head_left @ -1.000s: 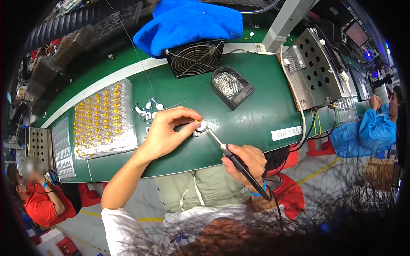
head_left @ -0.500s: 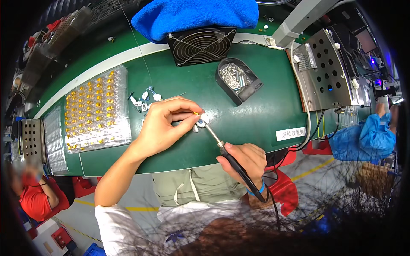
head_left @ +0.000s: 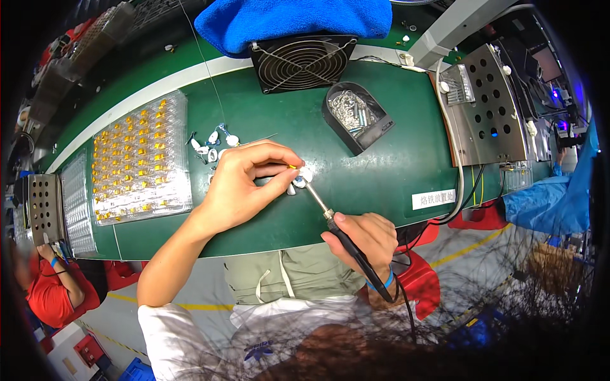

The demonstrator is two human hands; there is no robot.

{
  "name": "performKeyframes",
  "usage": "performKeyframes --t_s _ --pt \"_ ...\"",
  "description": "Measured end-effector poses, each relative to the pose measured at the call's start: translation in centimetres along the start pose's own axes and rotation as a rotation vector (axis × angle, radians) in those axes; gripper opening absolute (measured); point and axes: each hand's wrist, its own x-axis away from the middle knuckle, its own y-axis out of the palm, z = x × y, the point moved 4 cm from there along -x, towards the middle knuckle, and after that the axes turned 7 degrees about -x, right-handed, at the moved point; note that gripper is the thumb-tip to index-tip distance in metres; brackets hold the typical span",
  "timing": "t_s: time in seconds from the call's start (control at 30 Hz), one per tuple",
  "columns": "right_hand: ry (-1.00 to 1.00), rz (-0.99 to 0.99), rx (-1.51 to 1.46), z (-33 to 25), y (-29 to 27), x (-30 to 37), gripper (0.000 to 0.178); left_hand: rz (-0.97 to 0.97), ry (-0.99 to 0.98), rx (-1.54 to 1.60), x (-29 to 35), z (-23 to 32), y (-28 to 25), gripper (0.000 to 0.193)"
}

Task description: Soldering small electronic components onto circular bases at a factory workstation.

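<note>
We have the iron [head_left: 348,243] at a white part [head_left: 307,172], work on it seemingly under way

The left hand [head_left: 251,184] pinches a yellow bit [head_left: 292,167] between thumb and forefinger, beside the white part; the right hand [head_left: 366,244] is wrapped round the iron's black handle; the iron is over the bench [head_left: 400,171] edge in front of us, its long axis slanting from lower right to upper left, tip pointing away from us and leftward, touching the part or just beside it, we cannot tell which; we judge this piece unfinished; loose parts [head_left: 213,154] lie beyond the left hand, and yellow pieces [head_left: 142,134] stand in rows in the tray [head_left: 178,120], though which are done or left we cannot tell
</note>
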Motion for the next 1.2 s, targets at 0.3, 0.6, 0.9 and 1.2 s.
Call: performKeyframes --t_s 0.3,0.6,0.9,1.2 --pt "-0.007 -0.016 0.011 -0.1 0.0 0.0 0.037 0.004 -0.002 -0.007 0.0 0.0 0.0 0.015" --pt "0.054 0.080 -0.065 0.2 -0.7 0.3 0.038 -0.022 -0.016 0.028 0.2 0.0 0.0 0.034" --pt "0.050 0.055 -0.093 0.5 -0.6 0.1 0.040 -0.067 -0.015 -0.016 0.3 0.8 -0.1 0.042" --pt "0.044 0.034 -0.094 0.5 -0.5 -0.1 0.039 -0.046 -0.008 -0.022 0.2 0.9 0.0 0.041"
